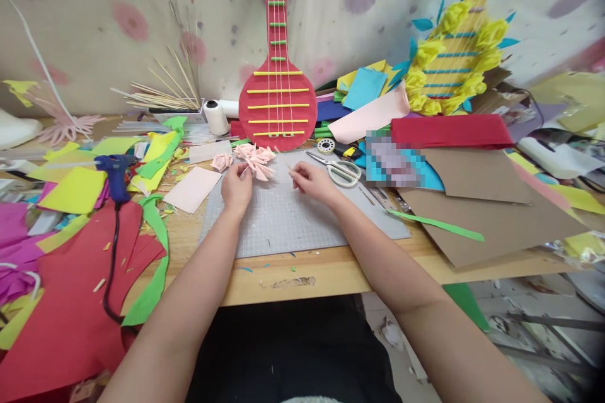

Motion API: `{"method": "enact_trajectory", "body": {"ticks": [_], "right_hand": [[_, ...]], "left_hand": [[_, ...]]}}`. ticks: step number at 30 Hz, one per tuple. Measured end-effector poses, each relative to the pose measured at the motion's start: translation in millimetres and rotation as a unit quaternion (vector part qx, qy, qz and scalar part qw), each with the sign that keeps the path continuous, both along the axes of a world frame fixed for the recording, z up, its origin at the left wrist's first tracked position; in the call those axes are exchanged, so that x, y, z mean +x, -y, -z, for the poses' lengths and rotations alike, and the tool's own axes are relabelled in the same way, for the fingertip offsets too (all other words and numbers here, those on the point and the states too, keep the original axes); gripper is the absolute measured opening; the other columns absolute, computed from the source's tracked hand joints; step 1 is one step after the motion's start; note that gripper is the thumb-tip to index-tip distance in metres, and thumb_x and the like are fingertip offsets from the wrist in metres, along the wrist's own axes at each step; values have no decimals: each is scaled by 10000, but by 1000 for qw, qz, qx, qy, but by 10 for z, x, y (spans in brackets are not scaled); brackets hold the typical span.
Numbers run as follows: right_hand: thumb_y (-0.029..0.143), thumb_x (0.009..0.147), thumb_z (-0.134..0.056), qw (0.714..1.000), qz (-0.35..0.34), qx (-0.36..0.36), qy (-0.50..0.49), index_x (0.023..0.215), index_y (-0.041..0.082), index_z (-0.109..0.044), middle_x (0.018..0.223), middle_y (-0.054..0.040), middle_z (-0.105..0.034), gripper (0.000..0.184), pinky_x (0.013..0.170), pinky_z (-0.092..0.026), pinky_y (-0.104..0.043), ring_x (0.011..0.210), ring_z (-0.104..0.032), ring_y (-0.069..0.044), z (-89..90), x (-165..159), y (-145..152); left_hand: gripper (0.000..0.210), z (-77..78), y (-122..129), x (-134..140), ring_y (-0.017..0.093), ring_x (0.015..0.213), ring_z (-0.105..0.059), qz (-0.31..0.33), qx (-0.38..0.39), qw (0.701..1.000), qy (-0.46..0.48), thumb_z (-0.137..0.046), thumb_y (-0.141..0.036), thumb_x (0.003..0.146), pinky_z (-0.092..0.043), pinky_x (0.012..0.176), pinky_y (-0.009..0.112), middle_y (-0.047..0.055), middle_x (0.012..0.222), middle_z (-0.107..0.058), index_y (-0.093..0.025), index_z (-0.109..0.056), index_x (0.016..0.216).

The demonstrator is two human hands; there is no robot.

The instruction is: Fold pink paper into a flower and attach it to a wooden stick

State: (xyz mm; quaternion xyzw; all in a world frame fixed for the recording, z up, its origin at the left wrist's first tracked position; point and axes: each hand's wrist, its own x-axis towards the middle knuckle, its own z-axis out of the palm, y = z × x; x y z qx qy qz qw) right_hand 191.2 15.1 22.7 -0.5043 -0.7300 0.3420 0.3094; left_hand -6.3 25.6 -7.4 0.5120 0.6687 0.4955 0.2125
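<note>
My left hand (237, 189) is closed in a pinch on a pale pink paper flower (260, 170) with pointed petals, held over the grey cutting mat (293, 227). To its right, the fingers of my right hand (312, 181) are pressed together on a thin pale stick (289, 168), which points toward the flower without touching it. Behind my left hand lie more pink paper roses (222, 162). White-handled scissors (344, 172) rest just right of my right hand. A pink paper sheet (193, 189) lies left of the mat.
A red paper lute (278, 107) leans on the wall; a yellow one (449, 69) with paper flowers stands right. A blue glue gun (116, 177) sits among coloured scraps on the left. Brown cardboard (491, 220) covers the right side. A thread spool (216, 118) stands behind.
</note>
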Motion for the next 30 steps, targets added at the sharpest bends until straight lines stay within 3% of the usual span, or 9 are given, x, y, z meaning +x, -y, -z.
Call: {"method": "enact_trajectory", "body": {"ticks": [3,8,16,21,25,28,30], "right_hand": [[372,805,-464,996,87,23,2,833,180,-529,590,51,-493,205,548,-302,-211,534,-431,-86,66,-18,-80],[519,712,-565,994,82,18,65,883,195,-586,577,61,-472,367,525,-263,-207,535,-413,-84,108,-141,-40],[491,734,-542,986,95,10,137,825,208,-646,635,30,-562,315,534,-264,-217,567,-456,-90,103,-180,4],[525,724,-540,984,100,16,147,793,212,-653,636,19,-577,340,536,-265,-221,574,-472,-98,117,-183,-1],[471,734,-530,984,123,9,130,741,198,-639,623,17,-570,294,530,-268,-225,560,-461,-99,147,-166,-37],[450,713,-543,984,149,-2,94,729,191,-624,618,22,-563,271,526,-277,-225,549,-453,-98,163,-140,-65],[426,701,-548,985,158,-8,71,726,190,-613,613,28,-558,246,527,-283,-224,542,-448,-96,170,-125,-77]], "left_hand": [[218,30,-3,63,161,831,-640,42,2,999,22,-541,-247,773,-472,804,300,52,903,-688,-179,-610,969],[339,38,20,185,158,764,-664,94,-28,993,72,-595,-180,743,-511,773,314,42,833,-702,-184,-559,1080],[371,-5,22,208,158,697,-675,117,-72,978,159,-574,-138,748,-546,683,304,71,837,-704,-148,-535,1117],[344,42,19,191,158,744,-668,117,-45,990,64,-580,-181,749,-527,746,315,56,851,-699,-178,-549,1091],[396,-21,80,201,177,949,-618,81,55,993,-60,-576,-170,719,-496,822,328,74,1064,-640,-205,-516,1109],[410,-92,171,264,199,1080,-534,59,156,973,-162,-560,-119,675,-453,904,342,98,1120,-578,-185,-506,1076],[370,-111,231,332,201,1055,-532,103,184,953,-219,-557,-121,676,-433,929,347,86,1058,-588,-187,-512,1037]]}}
